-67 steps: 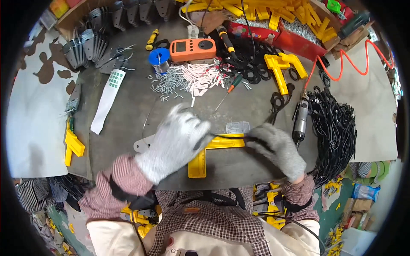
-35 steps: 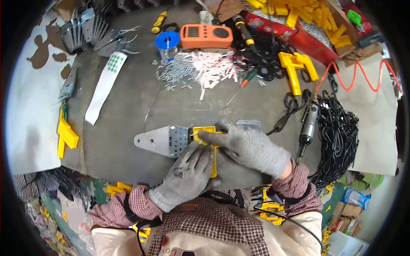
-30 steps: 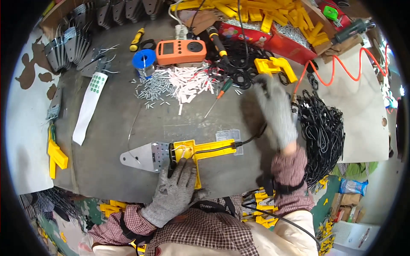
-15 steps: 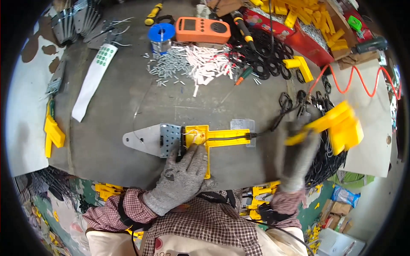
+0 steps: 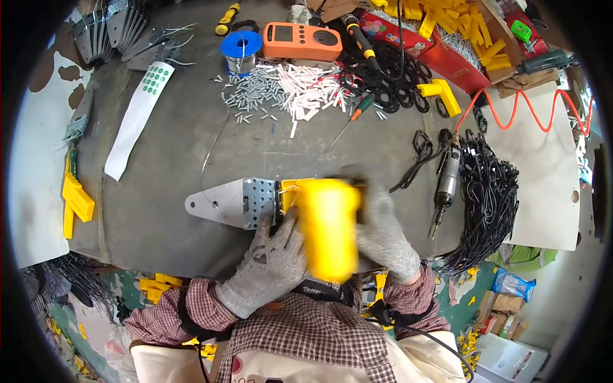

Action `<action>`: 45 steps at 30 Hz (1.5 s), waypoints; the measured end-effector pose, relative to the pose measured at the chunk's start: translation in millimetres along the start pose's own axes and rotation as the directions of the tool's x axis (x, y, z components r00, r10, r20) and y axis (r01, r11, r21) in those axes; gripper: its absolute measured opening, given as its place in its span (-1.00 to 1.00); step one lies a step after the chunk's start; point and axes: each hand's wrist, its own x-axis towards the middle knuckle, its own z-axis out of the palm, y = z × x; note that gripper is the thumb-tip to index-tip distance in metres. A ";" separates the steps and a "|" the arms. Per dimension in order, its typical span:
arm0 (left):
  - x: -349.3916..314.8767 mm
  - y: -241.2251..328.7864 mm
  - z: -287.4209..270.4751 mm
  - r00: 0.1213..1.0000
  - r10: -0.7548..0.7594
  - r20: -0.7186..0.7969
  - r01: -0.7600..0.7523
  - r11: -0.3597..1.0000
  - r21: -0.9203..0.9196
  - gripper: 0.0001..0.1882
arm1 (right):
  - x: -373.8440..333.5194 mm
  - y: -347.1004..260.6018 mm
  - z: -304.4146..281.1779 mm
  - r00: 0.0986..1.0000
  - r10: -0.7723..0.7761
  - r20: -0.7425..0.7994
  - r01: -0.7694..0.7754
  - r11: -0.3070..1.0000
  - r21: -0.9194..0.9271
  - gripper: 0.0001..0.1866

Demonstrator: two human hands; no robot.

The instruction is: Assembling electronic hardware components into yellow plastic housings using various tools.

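In front of me lies a flat grey metal heating plate (image 5: 217,204) with a perforated metal guard (image 5: 257,199), its tip pointing left. A yellow handle housing half (image 5: 290,191) adjoins the guard, with a white wire at its edge. My left hand (image 5: 265,262), in a grey glove, holds this housing half down, fingers at its join with the guard. My right hand (image 5: 386,236), also gloved, is shut on a second yellow housing half (image 5: 330,230), blurred by motion. It hangs over the first half and hides most of it and some left fingertips.
A pneumatic screwdriver (image 5: 449,179) on a coiled red hose lies at right beside bundled black cables (image 5: 488,198). Behind are screws (image 5: 252,92), white sleeves (image 5: 310,89), a solder spool (image 5: 241,48), an orange meter (image 5: 302,42) and a screwdriver (image 5: 361,108).
My right hand has swung left from the cable bundle, bringing the yellow housing half over the one on the table. The pneumatic screwdriver is now uncovered. My left hand has stayed nearly still.
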 end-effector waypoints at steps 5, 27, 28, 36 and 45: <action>-36.4 -42.4 -17.5 0.996 0.091 -0.013 -0.080 0.795 -0.601 -0.36 | 3.7 16.1 9.0 0.962 -0.243 0.121 0.255 0.963 -0.093 -0.61; 91.1 -71.6 -54.6 0.933 -0.355 -0.057 0.293 0.842 -0.453 -0.33 | 80.4 22.3 -11.7 0.923 -0.352 0.157 0.365 0.929 -0.067 -0.78; 97.4 -91.1 -62.3 0.858 -0.513 -0.030 0.463 0.797 -0.387 -0.34 | 102.7 26.5 -5.6 0.878 -0.467 0.110 0.475 0.877 -0.069 -0.79; 103.7 -178.0 -42.7 0.788 -0.607 -0.101 0.587 0.791 -0.172 -0.60 | 211.4 -22.1 37.5 0.842 -0.476 0.255 0.532 0.811 -0.244 -0.67; 106.6 -155.9 -28.1 0.810 -0.545 -0.218 0.506 0.836 -0.212 -0.74 | 197.0 -24.0 24.5 0.933 -0.341 0.113 0.359 0.868 -0.344 -0.77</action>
